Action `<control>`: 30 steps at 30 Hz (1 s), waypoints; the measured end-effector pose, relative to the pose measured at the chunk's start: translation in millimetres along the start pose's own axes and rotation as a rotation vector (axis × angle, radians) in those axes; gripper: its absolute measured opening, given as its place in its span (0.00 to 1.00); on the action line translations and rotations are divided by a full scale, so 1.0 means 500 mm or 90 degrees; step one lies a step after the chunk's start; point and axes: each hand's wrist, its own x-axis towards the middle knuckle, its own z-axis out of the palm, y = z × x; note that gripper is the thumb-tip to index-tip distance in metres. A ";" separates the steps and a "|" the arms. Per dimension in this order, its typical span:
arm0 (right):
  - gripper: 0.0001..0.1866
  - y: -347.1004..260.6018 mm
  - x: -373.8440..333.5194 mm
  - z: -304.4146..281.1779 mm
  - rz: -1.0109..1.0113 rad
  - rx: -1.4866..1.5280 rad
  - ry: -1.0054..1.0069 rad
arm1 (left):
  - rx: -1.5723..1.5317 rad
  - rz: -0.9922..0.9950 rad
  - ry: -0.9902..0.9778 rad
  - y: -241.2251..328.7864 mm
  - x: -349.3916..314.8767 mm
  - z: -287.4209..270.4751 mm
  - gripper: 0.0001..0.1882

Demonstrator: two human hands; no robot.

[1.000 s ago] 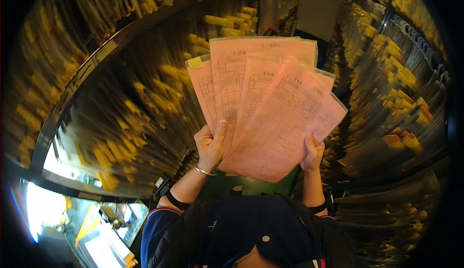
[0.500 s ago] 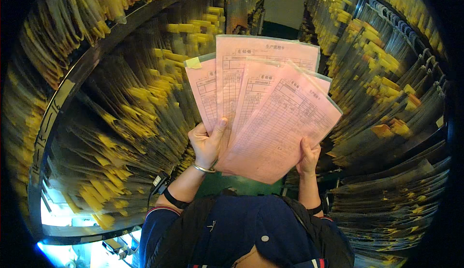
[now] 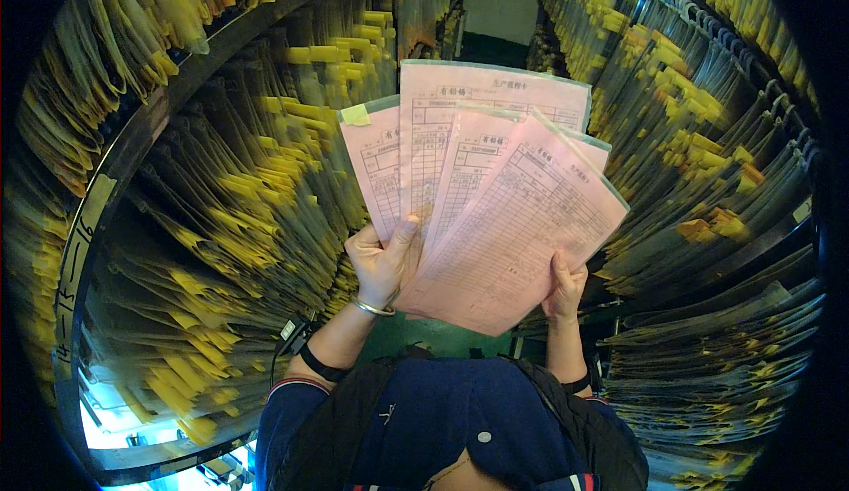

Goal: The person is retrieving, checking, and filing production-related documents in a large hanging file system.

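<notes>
Rear pink sheets (image 3: 426, 159) partly covered by front pink sheet (image 3: 522, 234); grid entries (image 3: 535, 203) too tiny to read. Left grip (image 3: 378, 265), right grip (image 3: 564, 287): fingertips except thumbs hidden behind sheets. Upper-left folders (image 3: 133, 26) blurred, cut off at upper edge. Lower-left objects (image 3: 221, 468): kind unclear.

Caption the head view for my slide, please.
Both hands hold fanned pink sheets between packed racks.

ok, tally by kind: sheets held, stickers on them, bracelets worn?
Pink sheets, fanned between left hand and right hand: 4 visible
Yellow sticker, on the leftmost sheet's corner: 1
Silver-coloured bracelet, on the left wrist: 1
Total: 6
</notes>
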 end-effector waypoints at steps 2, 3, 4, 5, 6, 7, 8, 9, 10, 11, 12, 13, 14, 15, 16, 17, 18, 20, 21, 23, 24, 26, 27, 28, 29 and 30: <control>0.14 0.000 -0.001 0.003 -0.001 -0.001 0.003 | 0.021 -0.010 -0.002 0.000 0.000 -0.004 0.07; 0.14 0.000 -0.003 0.001 0.004 -0.004 0.001 | -0.001 0.000 -0.004 0.000 0.001 -0.003 0.06; 0.15 -0.001 -0.005 0.000 0.009 -0.007 0.000 | -0.022 0.009 -0.007 0.001 0.001 -0.003 0.06; 0.15 0.000 -0.006 -0.002 0.008 -0.007 0.000 | -0.024 0.009 -0.008 0.001 0.001 -0.004 0.06; 0.16 0.002 -0.006 -0.005 0.002 -0.007 -0.008 | -0.032 0.009 -0.010 -0.001 0.000 -0.006 0.05; 0.17 0.002 -0.007 -0.006 -0.003 -0.006 -0.017 | -0.041 0.010 -0.012 -0.002 0.000 -0.008 0.05; 0.17 0.002 -0.008 -0.006 -0.004 -0.006 -0.017 | -0.042 0.010 -0.013 0.000 -0.001 -0.007 0.05; 0.17 0.001 -0.010 -0.005 -0.003 -0.005 -0.014 | -0.041 0.002 -0.012 0.002 -0.001 -0.006 0.06; 0.17 -0.001 -0.011 -0.005 -0.001 -0.004 -0.011 | -0.040 -0.005 -0.011 0.004 -0.001 -0.006 0.06; 0.17 -0.002 -0.012 -0.004 -0.003 -0.005 -0.011 | -0.042 -0.005 -0.011 0.005 -0.001 -0.006 0.06; 0.17 -0.002 -0.013 -0.004 -0.007 -0.009 -0.008 | -0.020 0.001 -0.009 0.005 -0.001 -0.006 0.07; 0.17 -0.003 -0.014 -0.003 -0.011 -0.013 -0.007 | 0.003 0.008 -0.005 0.007 -0.001 -0.007 0.08; 0.17 -0.003 -0.015 -0.003 -0.012 -0.013 -0.007 | 0.002 0.008 -0.005 0.006 -0.002 -0.009 0.08; 0.17 -0.003 -0.016 -0.004 -0.011 -0.014 -0.007 | 0.018 0.001 -0.007 0.005 -0.003 -0.012 0.08; 0.17 -0.004 -0.017 -0.004 -0.010 -0.015 -0.007 | 0.033 -0.007 -0.008 0.005 -0.004 -0.015 0.08; 0.17 -0.007 -0.018 -0.001 -0.010 -0.015 -0.008 | 0.033 -0.006 -0.008 0.008 -0.005 -0.015 0.08; 0.15 -0.011 -0.019 0.004 -0.013 -0.013 -0.002 | 0.037 -0.007 -0.012 0.011 -0.006 -0.015 0.08; 0.14 -0.013 -0.022 0.006 -0.014 -0.010 0.002 | 0.043 -0.006 -0.015 0.011 -0.009 -0.017 0.08; 0.13 -0.013 -0.022 0.006 -0.015 -0.003 -0.004 | 0.043 -0.003 -0.014 0.007 -0.012 -0.020 0.08; 0.13 -0.016 -0.024 0.007 -0.015 0.006 -0.013 | 0.044 0.004 -0.012 0.010 -0.016 -0.020 0.08; 0.13 -0.019 -0.025 0.008 -0.015 0.006 -0.016 | 0.044 0.007 -0.011 0.014 -0.018 -0.019 0.09; 0.13 -0.023 -0.027 0.010 -0.014 0.010 -0.023 | 0.046 0.014 -0.010 0.021 -0.022 -0.016 0.09; 0.13 -0.025 -0.029 0.011 -0.013 0.009 -0.025 | 0.000 0.027 -0.010 0.024 -0.025 -0.010 0.09; 0.13 -0.028 -0.031 0.010 -0.012 0.008 -0.026 | -0.046 0.040 -0.011 0.026 -0.027 -0.005 0.09; 0.13 -0.030 -0.032 0.010 -0.012 0.010 -0.029 | -0.045 0.043 -0.011 0.032 -0.031 -0.002 0.09; 0.13 -0.032 -0.034 0.009 -0.009 0.011 -0.030 | -0.035 0.037 -0.002 0.039 -0.035 0.002 0.09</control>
